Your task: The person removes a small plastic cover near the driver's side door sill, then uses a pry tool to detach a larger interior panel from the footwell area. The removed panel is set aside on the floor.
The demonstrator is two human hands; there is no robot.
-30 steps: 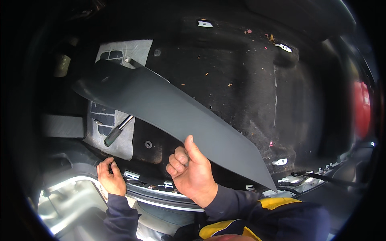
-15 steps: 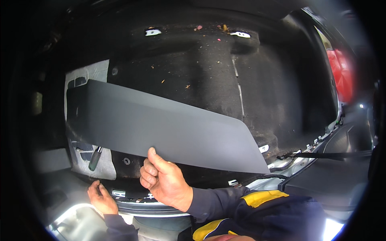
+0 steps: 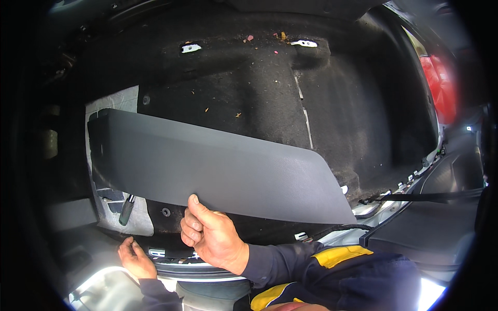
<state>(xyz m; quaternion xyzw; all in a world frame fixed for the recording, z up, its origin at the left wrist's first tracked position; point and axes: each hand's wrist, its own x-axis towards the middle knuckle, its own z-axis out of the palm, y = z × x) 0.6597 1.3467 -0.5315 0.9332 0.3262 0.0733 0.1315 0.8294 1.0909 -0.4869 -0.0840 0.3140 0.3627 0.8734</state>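
A long dark grey trim panel (image 3: 223, 166) lies slantwise over the black carpeted car floor. Its left end covers part of a pale silvery sheet (image 3: 129, 220). At the panel's near edge, my right hand (image 3: 215, 238) is closed, thumb on the upper face and the other fingers curled below the edge. My left hand (image 3: 137, 259) is by the near sill, thumb and bent fingers slightly apart, with nothing visible between them. Between that hand and the panel, a dark-handled tool (image 3: 126, 210) with a shiny collar rests on the sheet; the panel hides its far end.
Black carpet (image 3: 233, 78) with bits of dry leaf spreads beyond the panel. White metal brackets (image 3: 305, 43) show through it at the far side. A black strap (image 3: 430, 197) crosses the right, near a dark plastic part (image 3: 415, 228). Something red (image 3: 437, 88) stands at far right.
The view has turned slightly. The panel's right tip appears a little further right and its left end a little lower; both hands keep nearly the same pose.
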